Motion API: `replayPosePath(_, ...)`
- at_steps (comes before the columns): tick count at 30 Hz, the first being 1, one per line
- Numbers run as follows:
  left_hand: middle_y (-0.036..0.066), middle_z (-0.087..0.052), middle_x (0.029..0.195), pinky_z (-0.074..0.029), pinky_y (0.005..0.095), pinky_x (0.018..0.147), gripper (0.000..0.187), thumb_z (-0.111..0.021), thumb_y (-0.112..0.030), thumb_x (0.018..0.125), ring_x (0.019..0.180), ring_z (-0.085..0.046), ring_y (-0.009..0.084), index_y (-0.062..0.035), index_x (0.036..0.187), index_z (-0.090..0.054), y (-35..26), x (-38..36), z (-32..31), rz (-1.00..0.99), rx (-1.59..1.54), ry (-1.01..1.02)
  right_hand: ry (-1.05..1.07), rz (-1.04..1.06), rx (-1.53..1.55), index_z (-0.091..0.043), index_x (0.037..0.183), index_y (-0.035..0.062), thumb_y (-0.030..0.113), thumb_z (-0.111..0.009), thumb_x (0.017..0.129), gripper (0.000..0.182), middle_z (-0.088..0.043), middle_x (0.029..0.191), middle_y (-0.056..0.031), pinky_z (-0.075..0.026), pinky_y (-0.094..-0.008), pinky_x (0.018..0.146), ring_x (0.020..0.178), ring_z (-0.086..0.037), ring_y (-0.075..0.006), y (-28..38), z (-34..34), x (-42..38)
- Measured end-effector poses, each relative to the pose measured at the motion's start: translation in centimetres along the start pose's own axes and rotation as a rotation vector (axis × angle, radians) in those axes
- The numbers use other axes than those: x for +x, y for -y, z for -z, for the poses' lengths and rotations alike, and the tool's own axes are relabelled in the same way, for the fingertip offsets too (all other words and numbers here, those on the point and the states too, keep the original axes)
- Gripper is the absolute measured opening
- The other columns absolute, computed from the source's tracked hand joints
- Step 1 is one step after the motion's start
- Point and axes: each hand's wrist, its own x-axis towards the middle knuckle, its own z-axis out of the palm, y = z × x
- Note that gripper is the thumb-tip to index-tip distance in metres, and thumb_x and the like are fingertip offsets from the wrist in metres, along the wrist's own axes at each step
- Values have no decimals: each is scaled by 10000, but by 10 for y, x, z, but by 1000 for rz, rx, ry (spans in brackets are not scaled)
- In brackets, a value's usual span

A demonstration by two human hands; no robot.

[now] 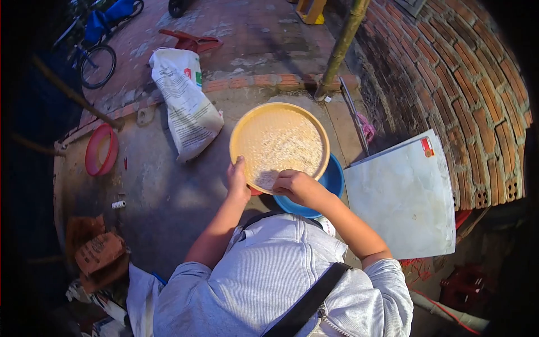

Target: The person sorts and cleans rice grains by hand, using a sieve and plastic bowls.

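A round yellow tray (247,123) holds a spread of pale grains (297,140), thickest toward its right and lower parts. My left hand (238,180) grips the tray's lower left rim, thumb on top. Over the tray's lower edge, my right hand (300,186) is closed with its fingertips pinched together at the grains; what lies between them is too small to make out. Partly under the tray and my right hand is a blue basin (335,175).
A white printed sack (188,106) stands ahead on the left, a red basin (102,150) beyond it. A white panel (401,196) lies at right beside the brick wall (477,101). Brown paper bags (101,253) sit lower left. A bamboo pole (343,48) rises ahead.
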Motion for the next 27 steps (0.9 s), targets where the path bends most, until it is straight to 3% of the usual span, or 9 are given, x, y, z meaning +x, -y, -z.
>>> replayPosePath(2,126,-563,1146,-448,390,884,357,-491,-199,915,1023,-564,260,-16,1220,-461,-12,6,20,-41,-50,-43,3,42,30,-622,867,18,-2,-621,726,142,-588,818,-133,-481,-371,708,790,-589,-309,4,2,7)
replayPosePath(4,123,-562,1151,-449,387,885,357,-491,-198,917,1029,-562,258,-18,1224,-464,-28,7,38,-159,-75,-181,-185,58,46,-635,850,13,-49,-628,708,154,-606,826,-134,-489,-359,713,801,-605,-296,3,9,11)
replayPosePath(8,106,-559,1162,-433,364,899,340,-487,-204,924,1052,-544,231,-19,1209,-474,-56,12,93,-290,-114,-239,-401,-186,96,-666,861,0,-64,-658,697,176,-641,836,-121,-513,-308,680,769,-642,-230,-30,13,17)
replayPosePath(10,108,-563,1156,-436,364,894,342,-488,-207,924,1042,-550,230,-18,1209,-476,-70,6,112,-405,-108,-352,-408,-253,104,-671,862,0,-46,-664,704,165,-646,827,-127,-514,-302,671,748,-646,-223,-60,3,17)
replayPosePath(14,110,-564,1153,-447,370,875,347,-500,-207,917,1037,-555,237,-24,1211,-478,-85,0,153,-439,-164,-497,-322,-385,-17,-681,820,11,8,-672,698,123,-652,811,-148,-516,-320,649,722,-648,-241,-96,-29,31)
replayPosePath(20,118,-531,1205,-449,382,902,389,-508,-208,913,1073,-543,244,-27,1251,-442,-89,-14,180,-473,-222,-603,-220,-281,-57,-684,848,23,40,-672,707,143,-652,824,-148,-506,-328,653,716,-644,-265,-114,-75,76)
replayPosePath(22,120,-524,1215,-448,383,908,398,-510,-209,912,1081,-540,245,-27,1258,-435,-88,-17,186,-478,-226,-615,-150,-216,-14,-674,893,13,37,-646,729,167,-653,869,-166,-505,-348,692,768,-642,-298,-116,-83,89)
replayPosePath(23,120,-524,1216,-448,381,908,398,-511,-207,912,1083,-538,245,-22,1256,-436,-87,-17,188,-480,-219,-603,-109,-157,-22,-655,990,20,36,-615,761,234,-649,930,-186,-496,-369,737,838,-636,-322,-124,-89,92)
replayPosePath(27,119,-530,1209,-449,380,906,397,-508,-201,913,1087,-535,242,-2,1249,-437,-91,-18,184,-490,-182,-622,-231,-35,-40,-613,1094,22,32,-591,785,311,-633,1018,-195,-485,-369,788,911,-625,-315,-137,-100,84)
